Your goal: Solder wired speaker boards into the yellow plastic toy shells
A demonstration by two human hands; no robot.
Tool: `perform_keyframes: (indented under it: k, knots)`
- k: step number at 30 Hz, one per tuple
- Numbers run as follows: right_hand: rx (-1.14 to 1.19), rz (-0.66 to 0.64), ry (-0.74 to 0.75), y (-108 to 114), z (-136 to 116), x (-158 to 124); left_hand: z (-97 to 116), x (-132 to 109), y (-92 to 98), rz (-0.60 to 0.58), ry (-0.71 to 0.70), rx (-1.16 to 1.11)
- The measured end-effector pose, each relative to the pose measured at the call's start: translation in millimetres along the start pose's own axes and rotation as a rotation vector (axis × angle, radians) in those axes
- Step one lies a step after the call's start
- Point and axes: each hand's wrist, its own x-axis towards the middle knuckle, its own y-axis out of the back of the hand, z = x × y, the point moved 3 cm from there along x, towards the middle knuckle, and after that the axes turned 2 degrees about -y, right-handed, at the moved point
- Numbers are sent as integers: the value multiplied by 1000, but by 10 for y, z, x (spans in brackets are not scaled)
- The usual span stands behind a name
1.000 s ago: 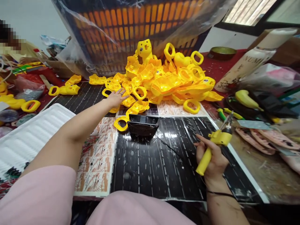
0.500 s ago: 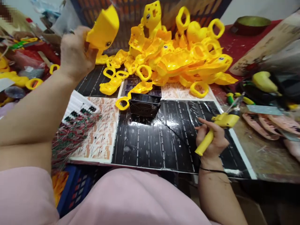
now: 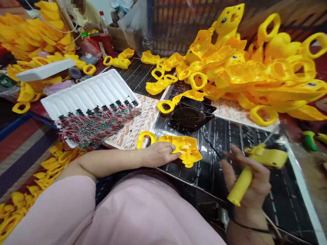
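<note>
My left hand (image 3: 160, 153) grips a yellow plastic toy shell half (image 3: 187, 147) with a ring handle at its left end. The shell lies hollow side up near the front edge of the black bench top (image 3: 178, 173), with thumb and fingers across its middle. On the right, my right hand (image 3: 251, 177) is closed round the handle of a yellow soldering gun (image 3: 241, 185), slightly blurred. Its thin metal tip points up and away, clear of the shell. A small black fan (image 3: 191, 114) stands just behind the shell, its cable trailing toward the right.
A heap of yellow toy shells (image 3: 235, 71) fills the back right. At left, a white foam tray (image 3: 89, 92) holds many small wired parts (image 3: 97, 126). More shells (image 3: 51, 166) lie low at the left. Another person (image 3: 89, 17) is at the back left.
My left hand has come down from the raised position at the upper left, bringing the shell onto the bench. The view has swung left. The soldering gun stays in my right hand.
</note>
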Motion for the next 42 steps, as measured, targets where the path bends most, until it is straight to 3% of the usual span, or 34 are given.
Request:
perform_keyframes:
  k: [2,4,7,9,11,14,19,21,26,28,31,33,35,36,38,40,42]
  knots:
    - [63,-121,19,-135,-136,-99,-70,-45,73,16,45,14]
    - [75,-192,53,-255,-215,-181,-279,-191,251,49,117,40]
    - [33,-212,105,-362,-227,-268,-847,-542,615,73,332,130]
    - [-12,-182,136,-382,-202,-313,-1319,-780,820,11,624,210]
    - [-31,-137,137,-385,-174,-347,-1692,-911,925,-74,775,232]
    - [-13,-22,101,-376,-156,-363,-1987,-874,867,-192,806,197]
    - [-43,68,102,-402,-194,-324,-2099,-697,604,-243,783,209]
    - [-70,80,91,-413,-201,-313,-2189,-741,555,-137,812,143]
    - [-117,78,61,-425,-191,-314,-2716,-1101,438,564,969,-385]
    - [-112,74,70,-424,-191,-319,-2958,-1193,357,727,939,-496]
    - [-99,72,66,-421,-183,-323,-3188,-1221,360,872,816,-544]
    - [-100,65,52,-425,-171,-318,-3158,-1186,488,923,769,-545]
    - [-114,64,39,-429,-166,-302,-2913,-1094,698,901,737,-513]
    - [-122,71,32,-427,-172,-289,-2709,-1022,816,870,706,-474]
    - [-116,110,15,-404,-217,-253,-2196,-821,994,678,632,-381]
    - [-47,142,-25,-366,-310,-201,-1627,-588,1098,550,417,-221]
    - [80,114,-81,-341,-444,-130,-1144,-367,1072,420,168,-104]
